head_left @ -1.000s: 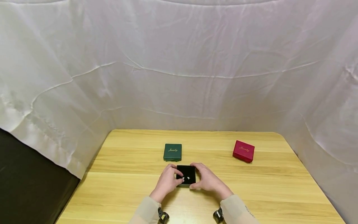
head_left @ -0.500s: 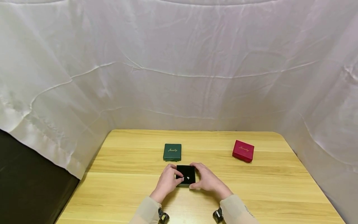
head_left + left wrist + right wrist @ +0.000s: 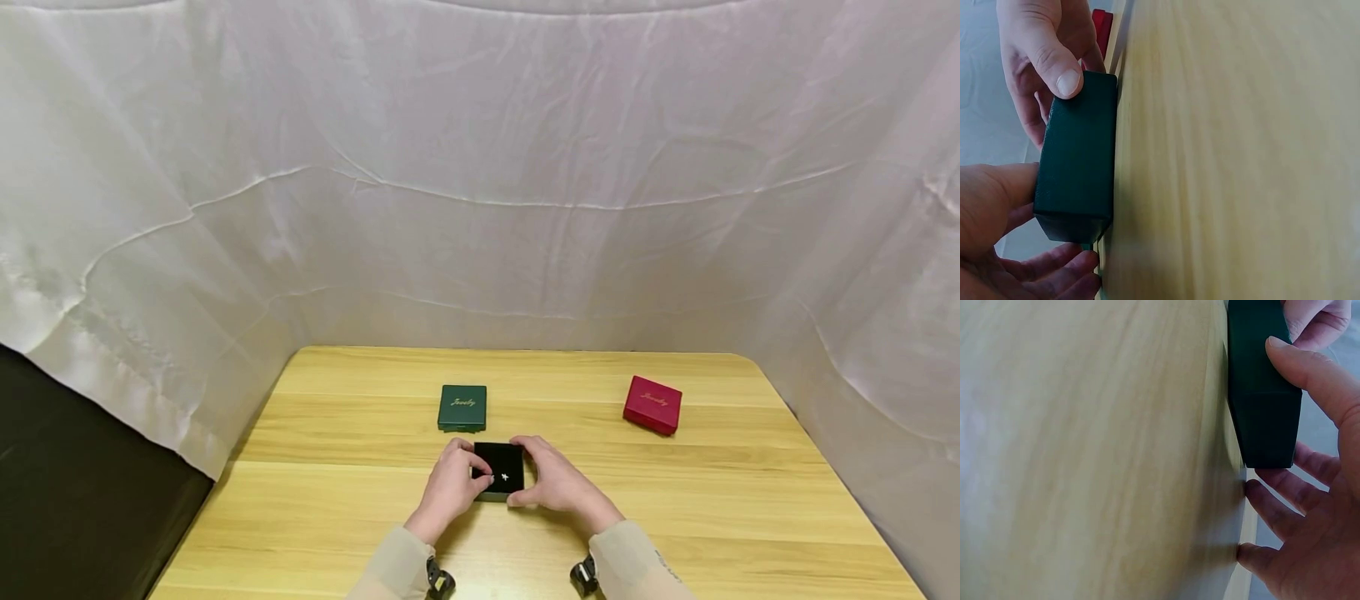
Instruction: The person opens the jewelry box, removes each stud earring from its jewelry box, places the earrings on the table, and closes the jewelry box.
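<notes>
A dark green jewelry box base (image 3: 498, 457) with a black padded insert lies on the table between both hands. One small silver star-shaped earring (image 3: 505, 477) shows on the insert. My left hand (image 3: 447, 483) reaches over the left side, thumb and index fingertip pinching at a second star earring, now mostly hidden by them. Its other fingers spread beside the box's left wall. My right hand (image 3: 557, 482) grips the box's right side, thumb on the near wall (image 3: 1257, 362) and index finger at the far corner.
Behind the box base lies a green lid (image 3: 462, 407) marked "Jewelry" in gold. A red jewelry box (image 3: 653, 405) with similar lettering stands at the back right. The wooden table (image 3: 337, 517) is walled in by pale cloth (image 3: 480, 208).
My left thumb and index fingertip have drawn together over the left star earring, which showed between them before. The right hand and box stay nearly still.
</notes>
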Available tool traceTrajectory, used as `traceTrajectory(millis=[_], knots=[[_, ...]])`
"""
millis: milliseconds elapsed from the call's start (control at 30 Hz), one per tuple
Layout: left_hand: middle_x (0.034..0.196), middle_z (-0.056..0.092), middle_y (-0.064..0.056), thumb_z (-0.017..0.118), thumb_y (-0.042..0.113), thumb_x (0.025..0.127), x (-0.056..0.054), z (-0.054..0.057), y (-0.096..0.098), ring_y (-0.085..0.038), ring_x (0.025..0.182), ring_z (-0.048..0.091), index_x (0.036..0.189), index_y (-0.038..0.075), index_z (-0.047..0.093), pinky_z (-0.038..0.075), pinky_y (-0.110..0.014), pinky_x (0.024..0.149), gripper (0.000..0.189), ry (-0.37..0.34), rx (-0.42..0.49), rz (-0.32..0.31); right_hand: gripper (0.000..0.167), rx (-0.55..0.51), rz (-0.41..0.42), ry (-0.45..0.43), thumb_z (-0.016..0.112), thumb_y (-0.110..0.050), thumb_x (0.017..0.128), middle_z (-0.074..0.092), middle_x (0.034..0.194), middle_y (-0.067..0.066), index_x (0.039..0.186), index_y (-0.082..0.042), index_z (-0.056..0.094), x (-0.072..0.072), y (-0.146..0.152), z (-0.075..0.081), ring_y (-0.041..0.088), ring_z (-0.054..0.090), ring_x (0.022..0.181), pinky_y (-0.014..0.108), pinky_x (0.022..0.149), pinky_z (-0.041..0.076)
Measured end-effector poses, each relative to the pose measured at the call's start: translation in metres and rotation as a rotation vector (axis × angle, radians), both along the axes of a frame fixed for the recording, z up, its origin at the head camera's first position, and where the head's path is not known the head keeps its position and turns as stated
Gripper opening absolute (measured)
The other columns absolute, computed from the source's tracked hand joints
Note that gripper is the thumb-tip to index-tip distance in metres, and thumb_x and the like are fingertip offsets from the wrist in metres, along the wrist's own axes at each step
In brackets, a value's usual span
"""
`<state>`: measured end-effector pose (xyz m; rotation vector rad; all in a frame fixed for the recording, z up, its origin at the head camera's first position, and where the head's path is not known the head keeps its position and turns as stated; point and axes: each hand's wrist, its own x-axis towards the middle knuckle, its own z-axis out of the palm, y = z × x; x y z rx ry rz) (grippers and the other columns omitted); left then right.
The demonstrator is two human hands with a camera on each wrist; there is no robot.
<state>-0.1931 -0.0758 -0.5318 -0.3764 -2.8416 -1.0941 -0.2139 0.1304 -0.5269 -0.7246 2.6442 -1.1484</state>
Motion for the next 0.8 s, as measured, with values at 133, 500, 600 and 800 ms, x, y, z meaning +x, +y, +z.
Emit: traceTrajectory(millis=[133,500,600,800], knots=[[0.114,0.058,-0.014,0.081,0.013,0.081,-0.0004,-0.0008,-0.0002,-0.031,0.108,0.055,0.073,0.016,0.076,0.049,-0.047,0.089,0.01,-0.009,0.003,-0.007,0.087,0.006,0.001,0.002,0.09,-0.025,0.069,0.051,0.134,0.015,0.139,0.001,0.046,-0.0002,-0.0001,0.0004,0.033,0.047,0.124,0.054,0.104,0.036],[0.118,0.055,-0.014,0.078,0.01,0.083,-0.0019,0.0,-0.0034,-0.032,0.113,0.051,0.075,0.015,0.074,0.045,-0.048,0.095,0.01,-0.059,0.032,-0.049,0.087,0.014,-0.005,-0.008,0.091,-0.027,0.068,0.051,0.134,0.015,0.138,-0.001,0.047,-0.0011,0.0004,0.0008,0.032,0.048,0.123,0.054,0.104,0.036],[0.118,0.055,-0.014,0.078,0.009,0.083,-0.0022,0.0002,-0.0042,-0.032,0.114,0.051,0.075,0.015,0.074,0.045,-0.048,0.095,0.011,-0.065,0.032,-0.054,0.087,0.013,-0.001,-0.005,0.091,-0.026,0.068,0.051,0.133,0.015,0.138,0.0,0.047,-0.0009,0.0004,0.0015,0.032,0.048,0.123,0.054,0.104,0.036],[0.118,0.055,-0.014,0.077,0.009,0.084,-0.0014,0.0021,-0.0052,-0.032,0.114,0.051,0.074,0.015,0.073,0.044,-0.049,0.096,0.012,-0.077,0.036,-0.06,0.086,0.016,0.001,0.002,0.091,-0.026,0.067,0.052,0.132,0.014,0.137,0.0,0.047,-0.0006,0.0001,0.0021,0.031,0.048,0.122,0.053,0.103,0.037]])
